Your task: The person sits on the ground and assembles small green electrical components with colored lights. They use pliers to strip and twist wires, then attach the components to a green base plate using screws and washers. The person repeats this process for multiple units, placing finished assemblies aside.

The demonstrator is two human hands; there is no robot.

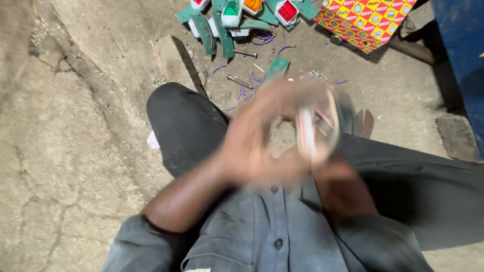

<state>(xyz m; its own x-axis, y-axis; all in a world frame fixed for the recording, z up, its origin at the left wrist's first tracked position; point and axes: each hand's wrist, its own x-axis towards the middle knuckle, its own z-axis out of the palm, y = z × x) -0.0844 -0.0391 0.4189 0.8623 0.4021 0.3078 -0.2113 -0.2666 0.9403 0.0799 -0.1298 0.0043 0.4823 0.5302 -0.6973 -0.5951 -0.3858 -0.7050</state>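
Both my hands are raised in front of my chest and heavily blurred by motion. My right hand (330, 166) grips a small pale object with red streaks (308, 132), too smeared to identify. My left hand (252, 141) reaches across toward that object, fingers curled near it; whether it touches the object is unclear. I sit on the ground with my knees spread, in dark trousers (181, 126) and a grey buttoned shirt (275, 226).
On the cracked concrete floor ahead lie green metal brackets (222, 35), small lamps with red, orange and green lenses (286, 11), purple wire scraps (267, 39) and metal bolts (239, 80). A red-and-yellow patterned box (365, 20) and a blue container (466, 50) stand at the upper right.
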